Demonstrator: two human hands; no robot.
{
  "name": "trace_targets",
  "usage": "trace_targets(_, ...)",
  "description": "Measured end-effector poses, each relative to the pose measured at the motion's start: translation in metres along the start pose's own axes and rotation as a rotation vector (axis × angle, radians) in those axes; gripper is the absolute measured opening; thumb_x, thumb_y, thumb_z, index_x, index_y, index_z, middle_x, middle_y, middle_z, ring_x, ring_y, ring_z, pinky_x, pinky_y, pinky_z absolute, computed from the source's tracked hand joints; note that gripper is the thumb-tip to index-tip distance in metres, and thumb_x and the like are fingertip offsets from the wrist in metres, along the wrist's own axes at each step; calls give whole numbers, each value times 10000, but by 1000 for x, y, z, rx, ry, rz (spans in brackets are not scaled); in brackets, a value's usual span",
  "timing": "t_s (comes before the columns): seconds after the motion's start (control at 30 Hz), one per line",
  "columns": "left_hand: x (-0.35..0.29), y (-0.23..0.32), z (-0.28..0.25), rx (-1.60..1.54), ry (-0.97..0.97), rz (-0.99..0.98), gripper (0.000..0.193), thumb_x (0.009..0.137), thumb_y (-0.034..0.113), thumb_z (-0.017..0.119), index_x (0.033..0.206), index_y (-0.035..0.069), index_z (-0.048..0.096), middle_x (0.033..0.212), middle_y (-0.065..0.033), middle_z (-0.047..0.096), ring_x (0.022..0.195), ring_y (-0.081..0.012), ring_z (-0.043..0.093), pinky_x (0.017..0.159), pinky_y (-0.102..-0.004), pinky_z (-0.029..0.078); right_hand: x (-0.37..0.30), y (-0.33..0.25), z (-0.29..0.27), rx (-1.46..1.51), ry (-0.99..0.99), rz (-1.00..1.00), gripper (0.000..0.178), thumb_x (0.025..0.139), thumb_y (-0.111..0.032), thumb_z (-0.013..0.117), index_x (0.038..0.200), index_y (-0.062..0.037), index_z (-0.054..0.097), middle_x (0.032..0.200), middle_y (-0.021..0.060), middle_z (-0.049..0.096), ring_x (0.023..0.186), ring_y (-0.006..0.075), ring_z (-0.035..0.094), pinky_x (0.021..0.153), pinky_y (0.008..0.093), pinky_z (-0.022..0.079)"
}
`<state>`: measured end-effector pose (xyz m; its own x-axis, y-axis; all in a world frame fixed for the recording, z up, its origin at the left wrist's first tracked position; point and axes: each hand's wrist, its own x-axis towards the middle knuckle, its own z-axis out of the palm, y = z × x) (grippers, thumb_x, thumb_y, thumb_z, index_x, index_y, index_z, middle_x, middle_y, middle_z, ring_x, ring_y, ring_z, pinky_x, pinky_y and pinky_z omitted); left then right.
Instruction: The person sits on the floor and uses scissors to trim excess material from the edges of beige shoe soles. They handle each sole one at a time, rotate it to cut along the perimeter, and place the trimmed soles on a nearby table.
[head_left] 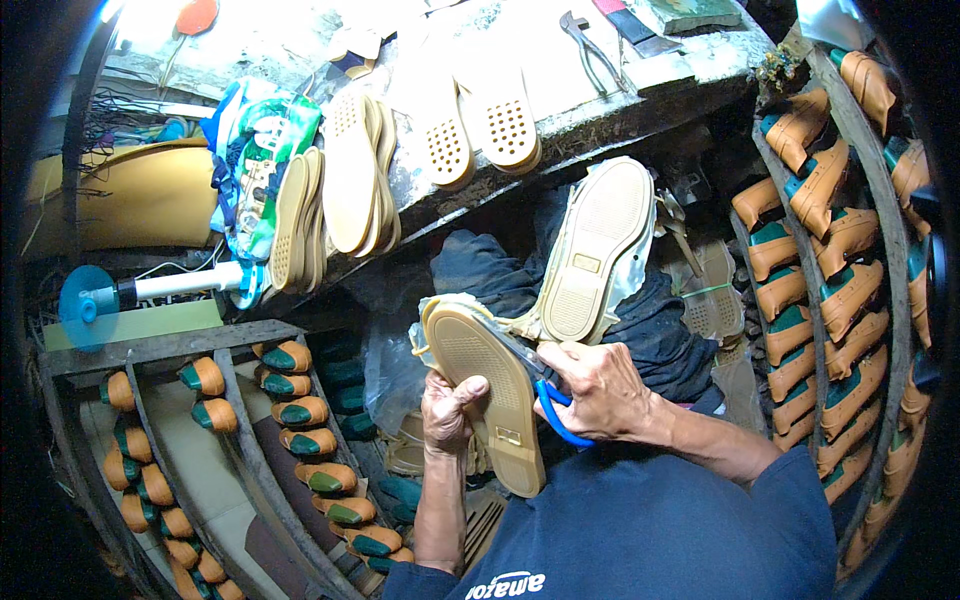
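My left hand (447, 412) grips a beige shoe sole (485, 370), tread side up, with its thumb on the tread and its fingers hidden underneath. A thin pale trim strip sticks out around the sole's far end. In my right hand (600, 388) is a pair of blue-handled scissors (548, 405), close against the sole's right edge; the blades are mostly hidden. Across my dark trouser legs rests another beige sole (597, 245), also tread up, with a ragged whitish sheet around its rim. The two soles seem to touch or join near the scissors.
Ahead, a workbench (440, 222) carries stacked beige soles (352, 180), perforated soles (508, 125), pincers (592, 55) and a green plastic bag (280, 165). Racks of brown and green shoe uppers stand left (325, 477) and right (850, 300). A blue round-ended white tube (185, 285) juts out left.
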<state>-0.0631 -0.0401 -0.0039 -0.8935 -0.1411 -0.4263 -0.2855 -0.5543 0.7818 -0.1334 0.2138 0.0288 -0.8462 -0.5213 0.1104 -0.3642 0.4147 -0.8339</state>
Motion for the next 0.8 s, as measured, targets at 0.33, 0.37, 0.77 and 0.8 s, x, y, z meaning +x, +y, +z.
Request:
trace_targets(0.33, 8, 20, -5, 48, -111, -52, 545, 866, -52, 778, 1393, -18, 644, 1246, -141, 781, 1094, -271, 782, 998, -427, 642, -5, 1, -5, 28, 13, -40, 426, 868, -330, 838, 1141, -60, 654, 885, 158, 706, 728, 392, 729, 647, 487, 597)
trace_targets(0.37, 8, 20, -4, 13, -146, -48, 556, 863, -52, 779, 1402, -17, 643, 1252, -141, 780, 1109, -277, 780, 1019, -440, 637, -6, 0, -5, 17, -5, -24, 460, 858, -351, 840, 1155, -53, 652, 883, 170, 702, 723, 399, 726, 643, 493, 598)
trace_targets(0.77, 5, 19, -1, 174, -112, -147, 589, 821, 1, 837, 1380, -25, 654, 1238, -145, 788, 1068, -271, 792, 953, -404, 652, -4, 5, -13, -4, -30, -19, 423, 814, -230, 855, 1146, -29, 688, 847, 173, 693, 709, 378, 709, 623, 472, 568)
trace_targets(0.8, 5, 21, -1, 202, -110, -154, 590, 817, 10, 844, 1375, -26, 656, 1232, -143, 789, 1055, -265, 793, 934, -393, 653, -6, 6, -14, 6, -45, -18, 375, 843, -221, 822, 1134, -39, 672, 862, 170, 702, 723, 386, 718, 626, 481, 579)
